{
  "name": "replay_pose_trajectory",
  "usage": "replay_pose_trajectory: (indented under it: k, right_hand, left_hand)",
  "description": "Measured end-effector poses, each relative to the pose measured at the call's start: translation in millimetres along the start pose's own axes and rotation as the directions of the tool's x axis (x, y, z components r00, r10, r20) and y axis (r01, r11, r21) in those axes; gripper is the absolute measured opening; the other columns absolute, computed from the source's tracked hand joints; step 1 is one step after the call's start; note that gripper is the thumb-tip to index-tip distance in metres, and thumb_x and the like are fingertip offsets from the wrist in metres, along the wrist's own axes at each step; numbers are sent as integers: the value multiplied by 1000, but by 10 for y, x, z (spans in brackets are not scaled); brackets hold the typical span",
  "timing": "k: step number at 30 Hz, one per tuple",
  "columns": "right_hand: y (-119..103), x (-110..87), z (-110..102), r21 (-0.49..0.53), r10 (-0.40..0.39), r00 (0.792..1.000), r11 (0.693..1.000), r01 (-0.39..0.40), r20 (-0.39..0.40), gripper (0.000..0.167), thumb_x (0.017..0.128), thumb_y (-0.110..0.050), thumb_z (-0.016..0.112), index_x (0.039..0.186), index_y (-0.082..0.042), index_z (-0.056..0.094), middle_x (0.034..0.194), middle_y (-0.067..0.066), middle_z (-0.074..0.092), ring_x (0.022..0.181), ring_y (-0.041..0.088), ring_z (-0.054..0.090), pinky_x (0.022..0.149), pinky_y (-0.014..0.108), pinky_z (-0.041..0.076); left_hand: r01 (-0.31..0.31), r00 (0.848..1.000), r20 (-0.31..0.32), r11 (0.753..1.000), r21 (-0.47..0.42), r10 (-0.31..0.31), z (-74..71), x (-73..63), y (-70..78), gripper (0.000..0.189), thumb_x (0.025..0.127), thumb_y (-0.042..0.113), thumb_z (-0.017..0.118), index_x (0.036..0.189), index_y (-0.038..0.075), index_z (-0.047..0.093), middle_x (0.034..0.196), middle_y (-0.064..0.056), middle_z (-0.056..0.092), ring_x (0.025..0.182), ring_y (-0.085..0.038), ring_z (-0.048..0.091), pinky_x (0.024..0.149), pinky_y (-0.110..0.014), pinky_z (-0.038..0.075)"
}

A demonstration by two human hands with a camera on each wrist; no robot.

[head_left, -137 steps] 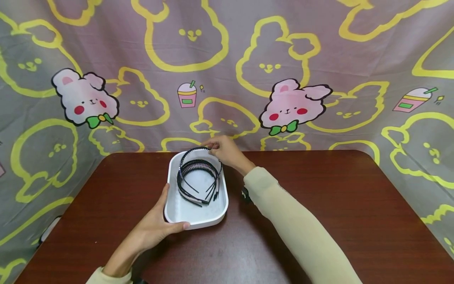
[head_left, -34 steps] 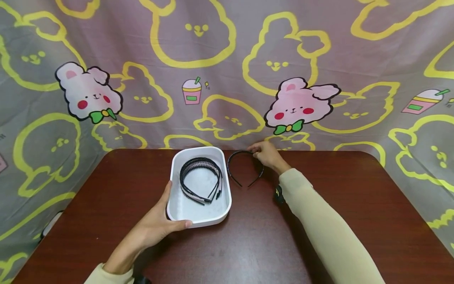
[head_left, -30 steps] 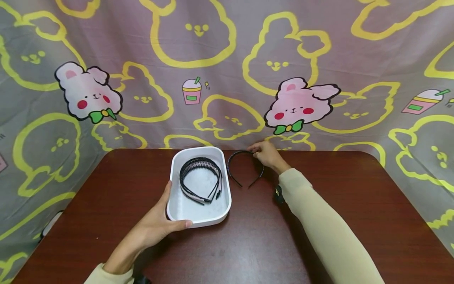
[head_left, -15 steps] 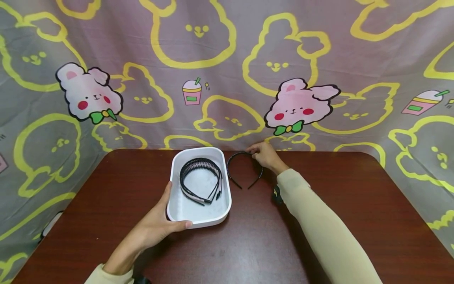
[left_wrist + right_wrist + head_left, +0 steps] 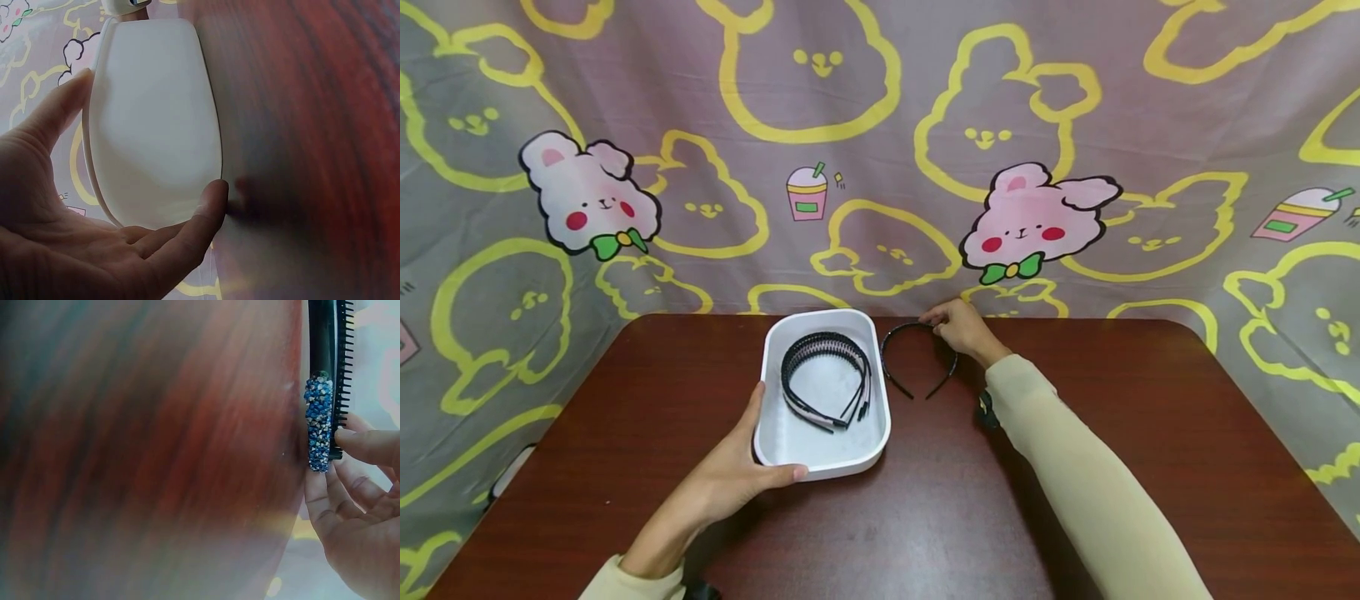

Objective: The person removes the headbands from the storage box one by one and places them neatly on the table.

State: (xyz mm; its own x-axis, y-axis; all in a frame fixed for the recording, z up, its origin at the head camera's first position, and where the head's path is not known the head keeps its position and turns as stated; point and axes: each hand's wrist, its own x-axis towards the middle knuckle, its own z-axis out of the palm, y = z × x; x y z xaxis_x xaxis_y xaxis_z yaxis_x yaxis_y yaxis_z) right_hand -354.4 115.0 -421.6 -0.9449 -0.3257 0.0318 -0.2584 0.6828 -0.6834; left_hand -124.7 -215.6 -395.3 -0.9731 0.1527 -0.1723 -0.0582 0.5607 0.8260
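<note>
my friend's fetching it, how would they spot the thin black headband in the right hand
On the reddish-brown, wood-grained table, find the white rounded-rectangular tray. Right of it, near the table's far edge, the right hand pinches a slim black headband with glittery blue stones. Unlike the black and pink headbands bunched in the tray, this one is outside.

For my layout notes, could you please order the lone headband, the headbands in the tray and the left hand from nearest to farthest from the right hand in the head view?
1. Lone headband: pinched in the right hand, beside the white tray.
2. Headbands in the tray: left of the lone headband.
3. Left hand: at the tray's near left corner.
</note>
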Motion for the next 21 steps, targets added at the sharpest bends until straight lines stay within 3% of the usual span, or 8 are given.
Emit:
replay_pose_trajectory:
  k: [15, 21]
  right_hand:
    - [14, 15, -10, -24, -16, 1000, 1000, 16, 5, 33, 95, 11, 54, 114, 1, 79, 108, 16, 72, 98, 24, 59, 83, 30, 45]
    - [-12, 18, 5, 0, -24, 1000, 1000, 24, 17, 32, 94, 10, 54, 113, 2, 79, 89, 7, 66, 86, 19, 53, 72, 26, 40]
  left_hand:
    - [-2, 1000, 5, 1000, -19, 2, 11, 23, 5, 137, 79, 29, 92, 168, 10, -12, 176, -21, 6, 156, -40, 24, 125, -59, 20]
    - [1, 1000, -8, 1000, -24, -1, 12, -5, -14, 138, 78, 30, 92, 168, 11, -11, 176, -20, 8, 155, -39, 25, 124, -58, 21]
